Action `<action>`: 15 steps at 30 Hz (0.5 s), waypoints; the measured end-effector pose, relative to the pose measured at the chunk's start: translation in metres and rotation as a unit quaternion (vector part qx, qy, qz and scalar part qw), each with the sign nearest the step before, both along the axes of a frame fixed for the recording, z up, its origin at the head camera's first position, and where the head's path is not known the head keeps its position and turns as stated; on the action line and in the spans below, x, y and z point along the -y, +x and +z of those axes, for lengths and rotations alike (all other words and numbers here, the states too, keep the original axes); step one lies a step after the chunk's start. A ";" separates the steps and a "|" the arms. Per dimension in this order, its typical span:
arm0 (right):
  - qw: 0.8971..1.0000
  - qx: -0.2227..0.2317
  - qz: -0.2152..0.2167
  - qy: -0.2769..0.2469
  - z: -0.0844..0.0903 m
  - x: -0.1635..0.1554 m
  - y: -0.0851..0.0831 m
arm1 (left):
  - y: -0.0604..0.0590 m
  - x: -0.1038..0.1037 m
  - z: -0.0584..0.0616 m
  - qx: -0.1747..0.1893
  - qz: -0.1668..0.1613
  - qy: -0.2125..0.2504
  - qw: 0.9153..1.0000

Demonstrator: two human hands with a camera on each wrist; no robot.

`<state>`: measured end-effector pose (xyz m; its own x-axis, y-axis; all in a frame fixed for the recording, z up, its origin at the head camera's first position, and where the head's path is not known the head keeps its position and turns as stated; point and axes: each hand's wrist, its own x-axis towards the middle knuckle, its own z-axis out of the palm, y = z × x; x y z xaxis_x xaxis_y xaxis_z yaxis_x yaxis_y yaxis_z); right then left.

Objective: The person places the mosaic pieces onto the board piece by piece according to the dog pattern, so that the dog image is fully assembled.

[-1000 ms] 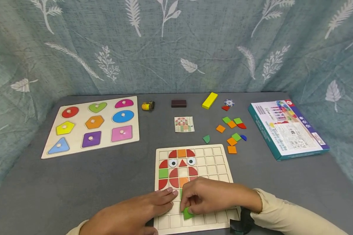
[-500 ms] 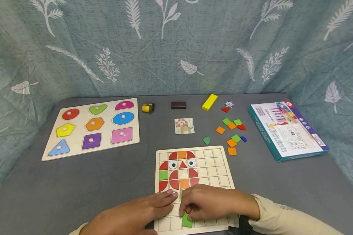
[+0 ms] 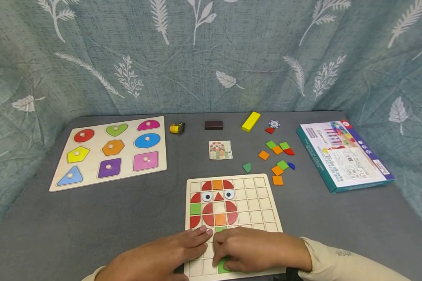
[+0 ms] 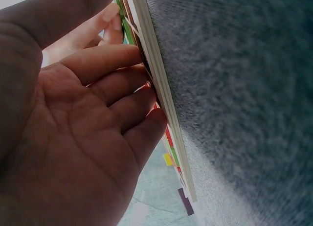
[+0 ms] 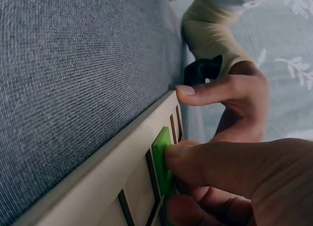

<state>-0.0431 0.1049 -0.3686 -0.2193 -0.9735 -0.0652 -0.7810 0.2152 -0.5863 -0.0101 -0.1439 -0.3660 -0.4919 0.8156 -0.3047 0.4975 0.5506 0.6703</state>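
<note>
A wooden grid board [image 3: 256, 203] lies near the table's front edge, and red, orange and green tiles with two eye tiles [image 3: 206, 196] fill its upper left cells. My left hand [image 3: 201, 237] lies flat with straight fingers on the board's lower left part; the left wrist view shows these fingers [image 4: 128, 91] against the board's edge [image 4: 164, 113]. My right hand [image 3: 222, 260] pinches a green square tile [image 3: 223, 268] at the board's bottom row. In the right wrist view its fingertips [image 5: 182, 157] press the green tile [image 5: 160, 146] down at a cell.
A shape puzzle board [image 3: 112, 150] lies at the left. A small pattern card [image 3: 220, 150], loose coloured tiles [image 3: 277, 160], a yellow block [image 3: 251, 121], a dark block [image 3: 213, 125], a small yellow toy [image 3: 177, 127] and a poker chip [image 3: 274, 124] sit behind. A game box [image 3: 344, 154] lies at the right.
My right hand has drawn the green tile toward the board's near edge and lowered it onto the bottom row. A green tile under the orange one is now uncovered. My left hand stayed put.
</note>
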 end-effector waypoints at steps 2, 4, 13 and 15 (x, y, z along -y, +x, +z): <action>1.000 -0.005 0.004 0.002 0.000 0.000 0.000 | 0.000 0.000 0.000 0.002 0.000 -0.002 1.000; 1.000 0.005 0.005 0.005 0.001 -0.001 -0.003 | 0.000 0.000 0.000 -0.001 -0.001 -0.004 1.000; 0.990 0.107 -0.076 -0.041 0.001 -0.020 -0.031 | 0.001 0.003 0.001 -0.002 -0.002 -0.011 1.000; 0.988 0.100 -0.103 -0.062 0.001 -0.028 -0.037 | 0.001 0.003 0.001 -0.001 -0.003 -0.010 1.000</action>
<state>-0.0802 0.1327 -0.3671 -0.4090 -0.9125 -0.0112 -0.5939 0.2755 -0.7559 -0.0090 -0.1468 -0.3648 -0.4880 0.8121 -0.3200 0.5022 0.5610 0.6581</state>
